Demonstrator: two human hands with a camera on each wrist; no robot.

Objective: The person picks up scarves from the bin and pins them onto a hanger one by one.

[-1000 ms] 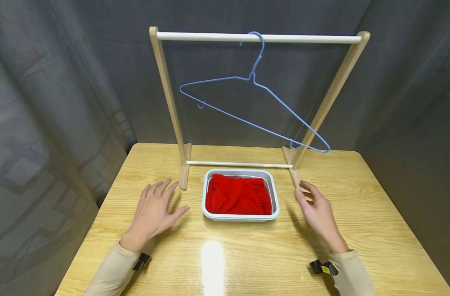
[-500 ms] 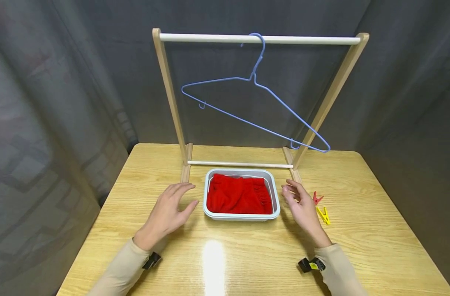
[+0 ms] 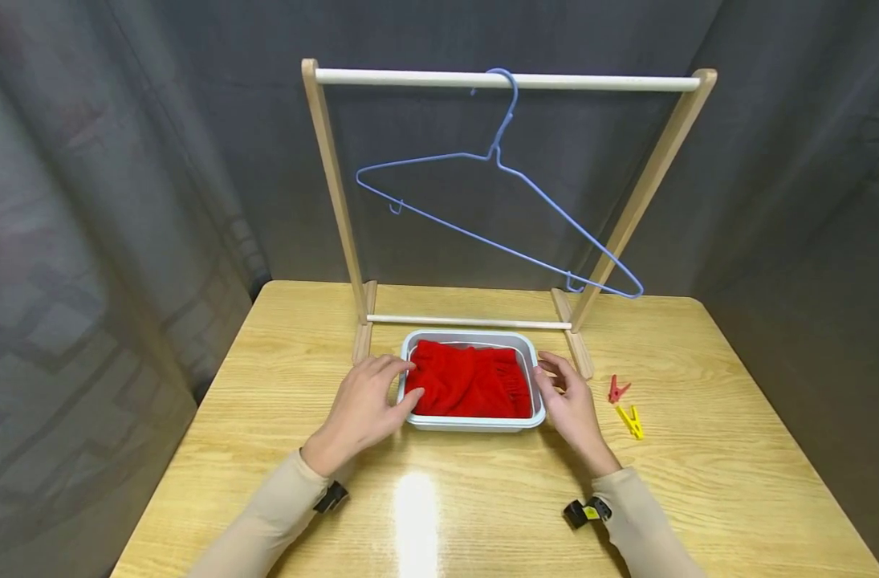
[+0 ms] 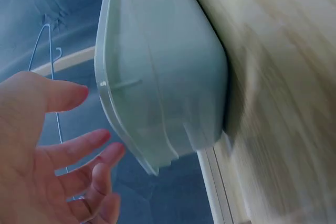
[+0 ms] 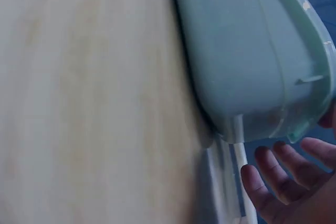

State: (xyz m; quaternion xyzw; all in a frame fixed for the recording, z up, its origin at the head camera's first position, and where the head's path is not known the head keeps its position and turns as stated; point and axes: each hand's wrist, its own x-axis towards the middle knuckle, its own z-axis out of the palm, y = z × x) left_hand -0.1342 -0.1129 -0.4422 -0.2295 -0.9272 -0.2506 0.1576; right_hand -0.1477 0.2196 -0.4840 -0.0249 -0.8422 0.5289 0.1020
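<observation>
A folded red cloth with a fringed or ribbed right end [image 3: 468,381] lies in a pale grey-blue plastic tub [image 3: 475,423] on the table. My left hand [image 3: 370,401] is over the tub's left rim, thumb and fingers spread apart and holding nothing. In the left wrist view its fingertips are just off the tub wall [image 4: 163,66]. At the tub's right rim is my right hand [image 3: 569,405], fingers loosely bent. In the right wrist view, those fingers [image 5: 278,174] stand beside the tub's end wall [image 5: 247,56].
Behind the tub stands a wooden rack [image 3: 649,185] with a white top bar [image 3: 410,78]. A blue wire hanger [image 3: 526,181] hangs from it. A red clothespin [image 3: 616,390] and a yellow clothespin [image 3: 631,421] lie right of my right hand. Dark curtains surround the table.
Both hands have moved inward to the tub, the left one rightward and the right one leftward. The clothespins, hidden at first, have come into view. The tub and cloth stay in place.
</observation>
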